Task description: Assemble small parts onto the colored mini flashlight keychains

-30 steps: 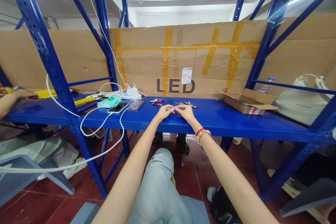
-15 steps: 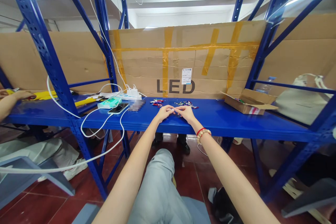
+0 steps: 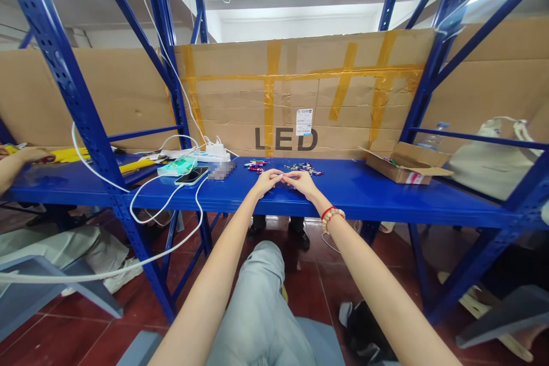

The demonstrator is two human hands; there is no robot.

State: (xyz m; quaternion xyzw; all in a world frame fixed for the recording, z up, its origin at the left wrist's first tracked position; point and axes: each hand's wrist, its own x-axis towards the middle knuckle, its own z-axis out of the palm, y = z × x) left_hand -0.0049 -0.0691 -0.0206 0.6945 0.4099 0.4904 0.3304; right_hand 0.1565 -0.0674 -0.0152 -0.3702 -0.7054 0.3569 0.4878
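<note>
My left hand [image 3: 266,181] and my right hand [image 3: 302,182] meet fingertip to fingertip above the front part of the blue table [image 3: 343,197]. Both are closed in a pinch. Whatever lies between the fingertips is too small to make out. Just beyond my left hand is a small group of red, blue and silver pieces [image 3: 256,166]. Behind my right hand lies a looser pile of small shiny coloured pieces [image 3: 305,167]. Their exact kind is too small to tell.
Left on the table are a phone [image 3: 191,176], a green-and-white packet [image 3: 176,166], white cables and a power strip [image 3: 214,151]. An open cardboard box [image 3: 401,166] stands at right. Blue posts [image 3: 68,68] frame the table; cardboard [image 3: 231,103] backs it. A co-worker's hand [image 3: 32,154] shows far left.
My hands stay joined at nearly the same spot, with only slight finger movement. The whole view has shifted a little. The pieces on the table look unmoved.
</note>
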